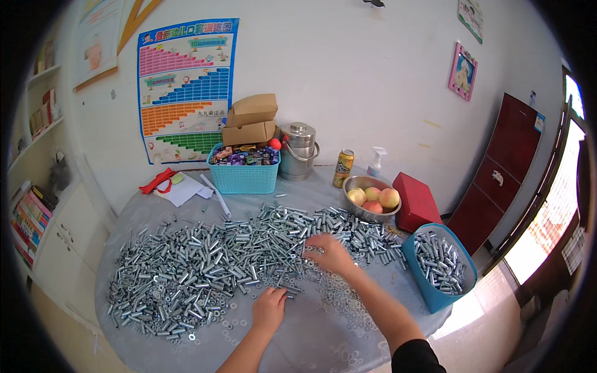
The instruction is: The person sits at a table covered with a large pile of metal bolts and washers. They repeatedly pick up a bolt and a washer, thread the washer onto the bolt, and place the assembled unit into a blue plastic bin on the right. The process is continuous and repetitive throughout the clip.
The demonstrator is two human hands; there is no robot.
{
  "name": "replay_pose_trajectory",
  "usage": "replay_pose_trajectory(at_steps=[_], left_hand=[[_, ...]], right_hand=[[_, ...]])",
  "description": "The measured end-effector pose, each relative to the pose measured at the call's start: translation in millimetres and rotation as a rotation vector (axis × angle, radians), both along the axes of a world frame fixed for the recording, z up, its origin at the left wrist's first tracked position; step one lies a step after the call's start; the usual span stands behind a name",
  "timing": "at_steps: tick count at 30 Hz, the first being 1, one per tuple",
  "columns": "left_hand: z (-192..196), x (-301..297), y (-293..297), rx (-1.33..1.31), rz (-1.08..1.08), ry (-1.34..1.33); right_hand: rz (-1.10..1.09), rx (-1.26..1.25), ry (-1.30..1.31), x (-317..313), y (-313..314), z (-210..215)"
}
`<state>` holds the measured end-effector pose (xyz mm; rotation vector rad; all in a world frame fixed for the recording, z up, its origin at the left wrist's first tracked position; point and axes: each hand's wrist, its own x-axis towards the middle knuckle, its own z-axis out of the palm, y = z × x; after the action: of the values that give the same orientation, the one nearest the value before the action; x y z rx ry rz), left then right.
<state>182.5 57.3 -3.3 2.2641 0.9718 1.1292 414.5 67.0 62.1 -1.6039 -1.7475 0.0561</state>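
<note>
My left hand [269, 309] rests low over the table at the near middle, its fingers pinched around a thin metal bolt [295, 288]. To its right and farther forward, my right hand [331, 253] hovers over loose flat washers [342, 292]. Its thumb and fingers are curved and apart, slightly blurred, with some washers showing in the gap. A wide heap of silver metal sleeves and bolts [199, 255] spreads left of and beyond both hands. Whether the right fingertips touch a washer is hard to see.
A blue bin [429, 301] of metal sleeves stands at the right edge of the grey-covered table [249, 354]. Behind are a steel bowl [372, 216] of fruit, a red box [416, 200], a can [343, 168], a spray bottle [375, 163], a steel pot [298, 155] and a turquoise basket [242, 179].
</note>
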Motion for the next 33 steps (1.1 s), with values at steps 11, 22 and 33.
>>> replay_pose_trajectory(at_steps=[11,22,33], left_hand=[[12,4,-2,-0.064,0.010,0.054],[9,3,-5,0.058,-0.014,0.057],[3,1,-4,0.146,-0.047,0.072]], right_hand=[[-0.674,-0.348,0.023,117,22,-8],[-0.435,0.051,0.010,64,-29,-33],[-0.052,0.123,-0.084,-26,-52,-47]])
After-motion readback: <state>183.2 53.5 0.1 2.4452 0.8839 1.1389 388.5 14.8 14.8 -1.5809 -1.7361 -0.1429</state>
